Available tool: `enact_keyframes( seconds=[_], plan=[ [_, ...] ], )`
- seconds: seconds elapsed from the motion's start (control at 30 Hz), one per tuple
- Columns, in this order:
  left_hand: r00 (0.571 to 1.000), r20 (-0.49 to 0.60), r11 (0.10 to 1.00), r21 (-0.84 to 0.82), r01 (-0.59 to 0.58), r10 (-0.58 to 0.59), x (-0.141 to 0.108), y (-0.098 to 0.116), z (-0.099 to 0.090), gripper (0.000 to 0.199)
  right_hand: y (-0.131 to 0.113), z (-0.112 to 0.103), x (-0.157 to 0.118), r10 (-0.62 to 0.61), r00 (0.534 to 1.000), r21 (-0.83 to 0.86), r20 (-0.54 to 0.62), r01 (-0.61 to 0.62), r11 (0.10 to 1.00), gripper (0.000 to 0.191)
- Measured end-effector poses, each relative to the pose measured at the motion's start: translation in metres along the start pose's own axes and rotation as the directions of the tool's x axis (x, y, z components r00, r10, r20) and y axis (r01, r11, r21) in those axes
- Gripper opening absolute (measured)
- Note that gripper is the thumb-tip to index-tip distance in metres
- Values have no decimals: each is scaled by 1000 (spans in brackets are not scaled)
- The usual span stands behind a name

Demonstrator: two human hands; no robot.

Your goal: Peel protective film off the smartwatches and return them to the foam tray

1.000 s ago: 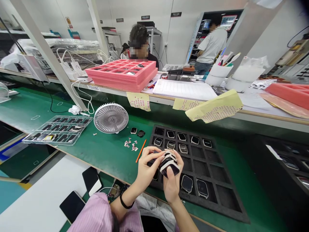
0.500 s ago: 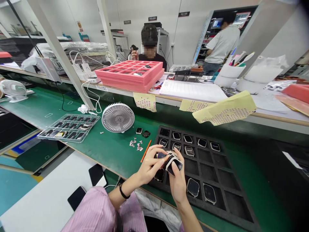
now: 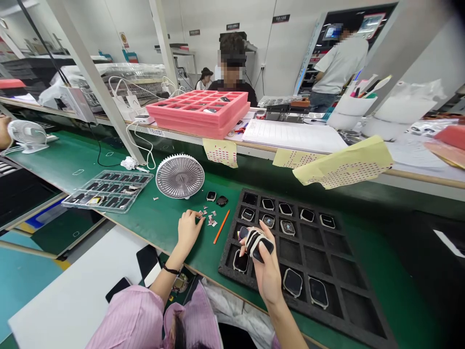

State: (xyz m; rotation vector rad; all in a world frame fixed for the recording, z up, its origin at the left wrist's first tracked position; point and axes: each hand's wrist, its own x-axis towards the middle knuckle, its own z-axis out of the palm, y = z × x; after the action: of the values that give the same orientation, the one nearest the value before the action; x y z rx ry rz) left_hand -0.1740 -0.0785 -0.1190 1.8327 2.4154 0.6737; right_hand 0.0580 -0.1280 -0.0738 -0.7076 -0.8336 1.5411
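My right hand [image 3: 268,269] is wrapped round a few smartwatch bodies [image 3: 262,249] held together, pale-framed with dark screens, above the near left part of the black foam tray [image 3: 319,259]. My left hand [image 3: 189,230] is on the green bench, its fingertips pinched at the left edge of a cluster of small pinkish-white scraps [image 3: 210,220]; a scrap shows at the fingertips. An orange stick [image 3: 221,227] lies between the scraps and the tray. Beyond the scraps are a small watch [image 3: 211,196] and a dark round piece [image 3: 222,200].
Several watches sit in the tray's compartments. A white fan [image 3: 180,176] stands behind my left hand, with a clear plastic tray [image 3: 125,206] of dark parts to its left. On the shelf are pink foam trays [image 3: 196,118] and papers [image 3: 290,135]. A person [image 3: 232,72] is across the bench.
My left hand has left the watches and moved left and away from me to the scraps. The right hand keeps holding the watches. Screens of two watches in the tray now show different pictures.
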Motion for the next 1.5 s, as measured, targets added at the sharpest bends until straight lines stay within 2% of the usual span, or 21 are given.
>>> enact_keyframes(
  seconds=[0.2,0.33,0.57,0.77,0.87,0.93,1.0,1.07,1.1,1.17,1.23,1.37,1.5],
  plan=[
    [999,-3,992,-122,36,-36,2,-3,5,13,-4,3,1,40,999,84,-4,-39,996,50],
    [997,53,984,-168,57,-48,6,-7,4,11,-8,3,2,100,995,142,-5,-98,985,48],
    [985,147,982,-146,117,-96,6,-7,-3,14,-10,4,2,142,990,201,2,-139,970,45],
    [982,152,974,-175,141,-115,7,2,-8,11,-11,5,0,138,990,169,-17,-133,977,43],
    [975,203,917,-364,163,-93,7,9,-16,11,-13,4,0,145,989,186,-7,-141,972,43],
    [979,203,822,-561,101,18,3,19,-27,15,-15,3,2,184,983,212,25,-185,960,43],
    [975,122,693,-720,-42,185,-5,35,-41,18,-19,2,5,261,961,232,90,-275,933,42],
    [932,-3,571,-789,-225,363,-13,53,-58,18,-23,1,8,349,922,244,166,-381,892,41],
    [888,-36,508,-809,-295,459,-16,62,-66,16,-24,1,9,385,901,250,200,-427,869,41],
    [777,-50,396,-838,-374,628,-20,78,-78,10,-25,2,10,432,864,259,260,-493,830,39],
    [699,-26,349,-853,-388,715,-21,88,-85,9,-24,3,9,455,833,266,315,-538,800,35],
    [630,43,365,-845,-391,775,-17,93,-86,11,-21,5,6,482,781,306,397,-608,733,24],
    [584,8,331,-830,-448,812,-13,87,-85,11,-20,5,5,489,762,311,424,-629,712,24]
  ],
)
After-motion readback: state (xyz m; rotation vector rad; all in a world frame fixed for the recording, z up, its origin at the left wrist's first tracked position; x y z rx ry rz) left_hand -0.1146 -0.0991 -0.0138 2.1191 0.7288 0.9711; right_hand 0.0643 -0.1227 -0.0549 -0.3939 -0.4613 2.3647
